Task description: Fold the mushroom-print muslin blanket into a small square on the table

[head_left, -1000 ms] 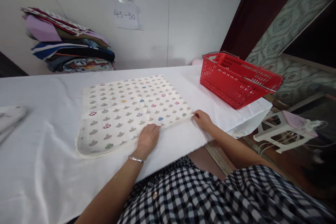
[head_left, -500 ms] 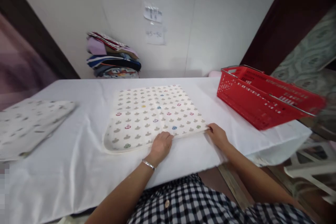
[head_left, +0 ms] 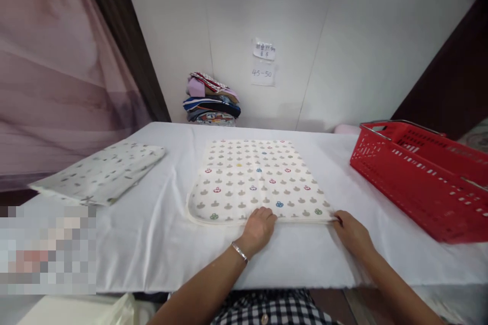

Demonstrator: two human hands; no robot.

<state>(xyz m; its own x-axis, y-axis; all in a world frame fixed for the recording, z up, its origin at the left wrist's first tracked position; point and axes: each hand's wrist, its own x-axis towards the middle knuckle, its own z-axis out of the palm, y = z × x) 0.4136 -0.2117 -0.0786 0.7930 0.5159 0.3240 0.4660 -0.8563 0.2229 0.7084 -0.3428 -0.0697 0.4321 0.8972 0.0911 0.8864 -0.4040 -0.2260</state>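
While spread over white-covered table [head_left: 160,244] | patterned cloth [head_left: 255,177] lies flat at centre | red basket [head_left: 423,183] right | folded cloth [head_left: 102,177] left | left hand [head_left: 259,228] pressing near edge, palm down | right hand [head_left: 353,233] pinching near-right corner

cloth: flat on the tabletop [head_left: 152,244], at its middle; near edge toward the person
left hand [head_left: 259,227]: on the near edge of the cloth [head_left: 259,177], toward its middle
right hand [head_left: 353,233]: at the cloth's near right corner, touching it
folded cloth [head_left: 101,179]: on the tabletop, well left of the flat cloth
basket [head_left: 423,183]: on the tabletop, right of the cloth, apart from it
stack of fabrics [head_left: 211,99]: behind the cloth, against the wall [head_left: 343,35]
paper notes [head_left: 264,61]: on the wall, above and right of the stack
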